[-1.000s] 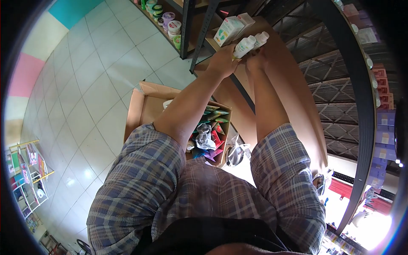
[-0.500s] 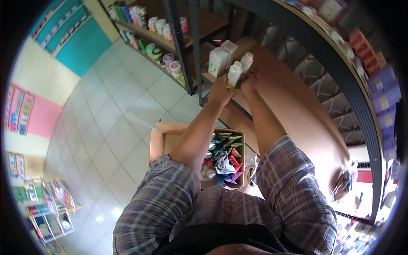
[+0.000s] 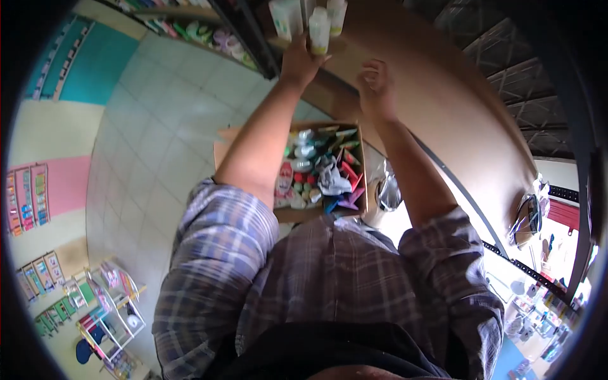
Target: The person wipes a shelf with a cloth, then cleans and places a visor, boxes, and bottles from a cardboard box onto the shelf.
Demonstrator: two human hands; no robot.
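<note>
At the top of the view, my left hand is closed around the lower part of a white bottle, which stands upright at the shelf. Another white bottle stands just behind it to the right, and a white box stands to the left. My right hand is raised over the brown shelf board, apart from the bottles. Its fingers are loosely curled and nothing shows in them. Below my forearms is an open cardboard box packed with bottles, colourful packets and a crumpled grey plastic bag.
A dark metal shelf post rises beside the bottles, near a lower shelf of goods. The long brown shelf board stretches away to the right. White floor tiles lie to the left, with a small display rack farther back.
The view has tilted, so the shelf and bottles sit higher and more of the cardboard box shows. My right hand has drawn back from the bottles; my left hand stays at its bottle.
</note>
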